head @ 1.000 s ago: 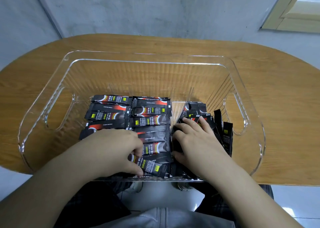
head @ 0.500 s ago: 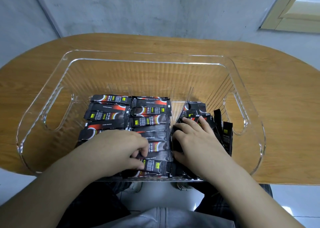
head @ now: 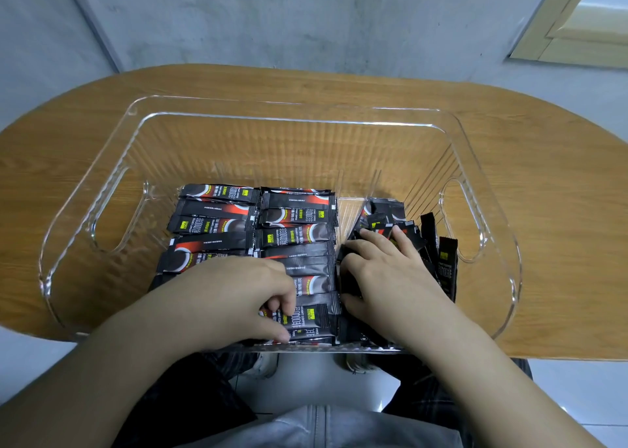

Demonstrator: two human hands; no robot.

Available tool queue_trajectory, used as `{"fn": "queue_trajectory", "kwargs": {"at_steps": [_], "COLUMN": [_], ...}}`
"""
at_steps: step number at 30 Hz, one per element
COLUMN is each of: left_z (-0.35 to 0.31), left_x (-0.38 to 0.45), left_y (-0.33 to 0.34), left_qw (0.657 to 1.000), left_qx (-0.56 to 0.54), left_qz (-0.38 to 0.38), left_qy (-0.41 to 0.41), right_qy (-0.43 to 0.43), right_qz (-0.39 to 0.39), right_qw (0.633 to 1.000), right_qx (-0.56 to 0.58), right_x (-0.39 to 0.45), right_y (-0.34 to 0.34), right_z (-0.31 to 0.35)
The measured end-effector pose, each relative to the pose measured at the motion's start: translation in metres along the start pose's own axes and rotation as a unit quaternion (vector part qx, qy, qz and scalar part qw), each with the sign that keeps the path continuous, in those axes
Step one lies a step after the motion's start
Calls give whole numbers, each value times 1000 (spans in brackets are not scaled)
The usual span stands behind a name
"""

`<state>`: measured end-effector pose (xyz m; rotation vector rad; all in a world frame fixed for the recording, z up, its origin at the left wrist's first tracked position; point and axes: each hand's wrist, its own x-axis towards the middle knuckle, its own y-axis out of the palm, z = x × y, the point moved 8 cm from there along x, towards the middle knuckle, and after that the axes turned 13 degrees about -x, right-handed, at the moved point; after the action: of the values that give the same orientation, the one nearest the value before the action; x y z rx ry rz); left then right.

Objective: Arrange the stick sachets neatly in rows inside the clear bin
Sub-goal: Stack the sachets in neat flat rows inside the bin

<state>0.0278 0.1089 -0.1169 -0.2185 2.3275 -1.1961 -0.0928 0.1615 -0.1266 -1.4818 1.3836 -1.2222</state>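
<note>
Head view: a clear bin (head: 289, 118) with a handle cut-out in each end wall stands on a rounded wooden table (head: 550, 182), its near wall at the table's near edge. Black stick sachets lie flat on the bin floor in two side-by-side columns: the left column (head: 210, 223) runs from mid-floor toward the near wall, and the middle column (head: 299, 237) lies just beside it, edges touching, the packs crosswise and overlapping one another like shingles. To the right, past a narrow bare strip of floor, a loose heap of sachets (head: 438, 257) is jumbled, several standing on end and leaning toward the right end wall. The left hand (head: 238, 298) covers the near end of the left column; its fingers are curled and, with the thumb, pinch the left end of the nearest sachet (head: 312, 318) in the middle column, close to the near wall. The right hand (head: 387, 274) rests palm down on the loose heap, fingers spread and nearly straight, pressing on the packs without closing around any; its thumb lies along the right edge of the middle column. Both forearms cross over the near wall and hide the sachets beneath them. Beyond the table are a grey wall (head: 306, 19) and, at upper right, a pale door frame (head: 577, 23). Below the table edge, dark trousers (head: 190, 410) and a light floor show.
</note>
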Motion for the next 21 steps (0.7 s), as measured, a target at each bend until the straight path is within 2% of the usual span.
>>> {"fn": "queue_trajectory", "kwargs": {"at_steps": [4, 10, 17, 21], "left_z": [-2, 0, 4, 7], "left_x": [0, 0, 2, 3], "left_y": [1, 1, 3, 0], "left_qw": [1000, 999, 998, 999], "left_qx": [15, 34, 42, -7], "left_qz": [-2, 12, 32, 42], "left_qy": [-1, -23, -28, -30], "right_qy": [7, -8, -25, -20], "right_qz": [21, 110, 115, 113], "right_qw": [999, 993, 992, 992], "right_qx": [24, 34, 51, 57], "right_x": [1, -1, 0, -2], "right_y": [0, 6, -1, -1], "right_z": [0, 0, 3, 3]}}
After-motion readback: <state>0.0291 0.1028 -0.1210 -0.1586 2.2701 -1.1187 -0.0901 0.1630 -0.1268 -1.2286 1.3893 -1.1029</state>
